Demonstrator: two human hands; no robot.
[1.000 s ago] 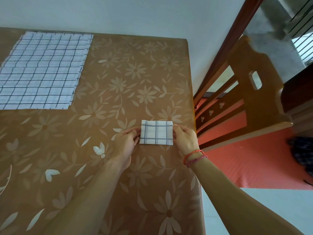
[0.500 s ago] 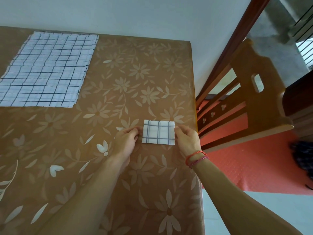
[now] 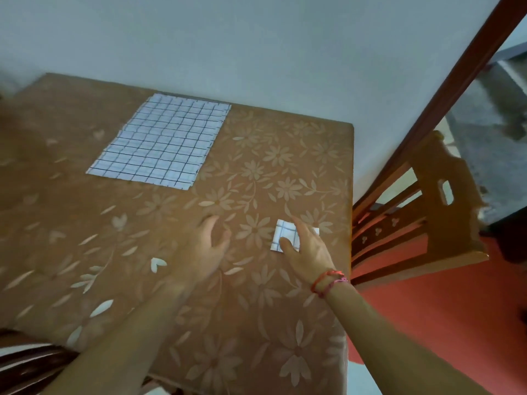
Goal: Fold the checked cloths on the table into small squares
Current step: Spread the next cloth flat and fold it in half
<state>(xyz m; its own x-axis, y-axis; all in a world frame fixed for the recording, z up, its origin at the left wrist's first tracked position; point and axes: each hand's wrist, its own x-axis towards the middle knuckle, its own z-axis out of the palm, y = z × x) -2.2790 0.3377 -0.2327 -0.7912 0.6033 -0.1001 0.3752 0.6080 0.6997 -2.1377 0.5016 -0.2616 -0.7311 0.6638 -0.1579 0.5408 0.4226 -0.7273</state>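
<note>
A pale wall fills the far side, and a table under a brown cover printed with pale flowers runs up against it. To the right, past the table's edge, a wooden chair stands on a red floor, with a dark wooden door frame slanting up behind it. Nothing lies between the hands and the cloths.

The left hand is held palm down over bare tabletop, fingers spread apart and empty (it is blurred, so whether it touches the cover cannot be told). The right hand, with red and pink threads at the wrist, lies flat on the folded cloth, fingers open and pressing down, not pinching.

The unfolded checked cloth, white with dark lines, lies spread flat at the far side near the wall, well apart from both hands. The folded one is a small square near the table's right edge, mostly covered.
</note>
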